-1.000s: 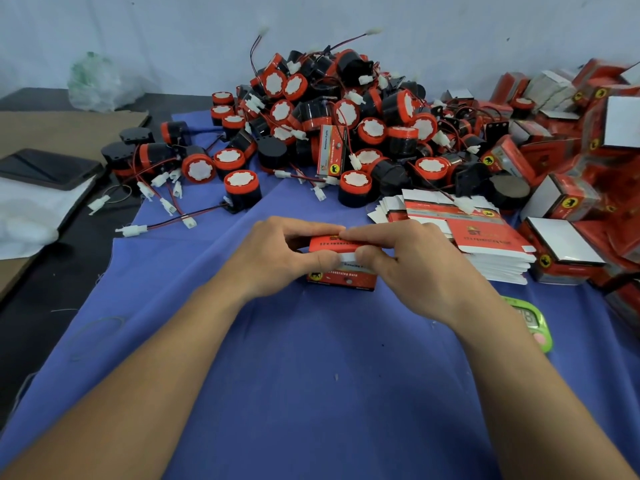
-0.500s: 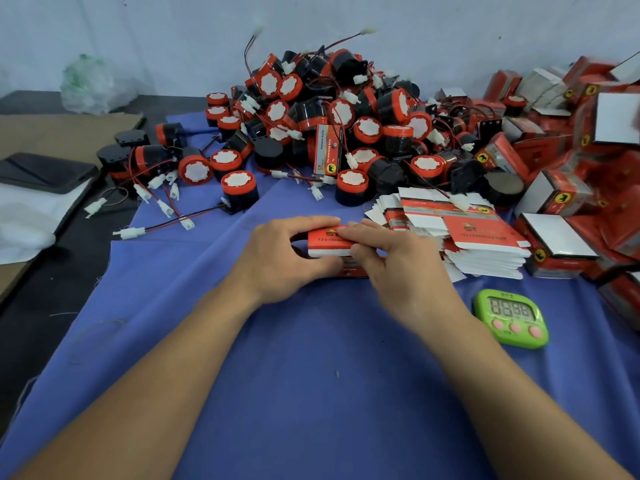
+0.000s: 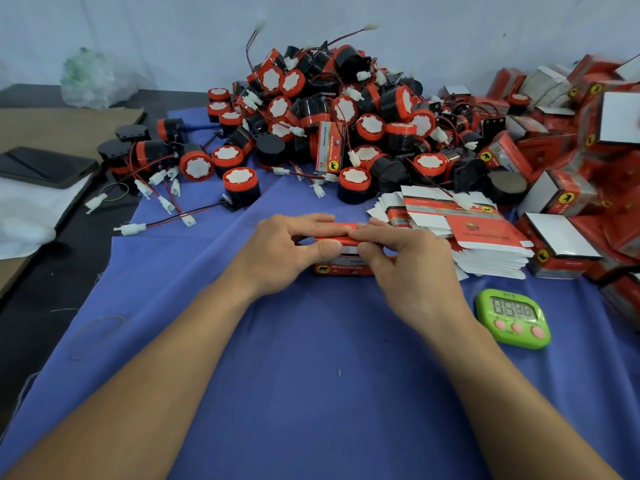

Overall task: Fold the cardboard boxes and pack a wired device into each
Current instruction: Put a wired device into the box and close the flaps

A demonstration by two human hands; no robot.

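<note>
The left hand and right hand are bare, as are both forearms down to the lower edge of view, and the thumbnails look cut short, though the view is soft

One head-worn wide-angle view; faces forward and down, close over blue cloth.

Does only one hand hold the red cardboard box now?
No, the left hand and the right hand both grip the red cardboard box, one at each end of its top.
</note>
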